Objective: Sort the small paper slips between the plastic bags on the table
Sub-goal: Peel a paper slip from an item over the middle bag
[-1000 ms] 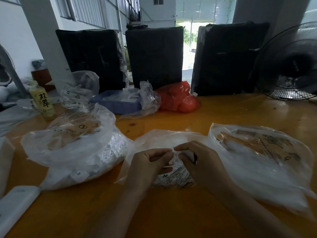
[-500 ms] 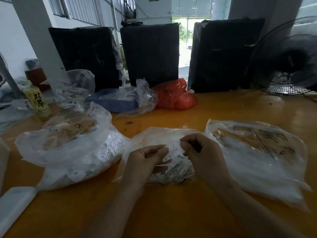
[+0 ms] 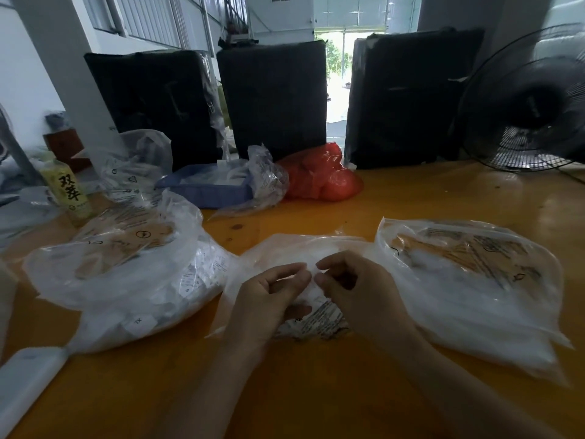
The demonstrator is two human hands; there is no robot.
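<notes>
Orange bench (image 3: 411, 198), three clear bags. Both hands over middle bag (image 3: 285, 251): left hand (image 3: 269, 299) and right hand (image 3: 357, 289) pinching one slip (image 3: 313, 275) (blurred). Next, probably: carrying it to the proper bag.

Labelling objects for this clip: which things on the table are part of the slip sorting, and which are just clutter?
In the job:
left hand
right hand
slip, pinched by both hands
middle bag
left bag
right bag

Lying about:
red bag
blue tray
bottle
fan
black packages
</notes>
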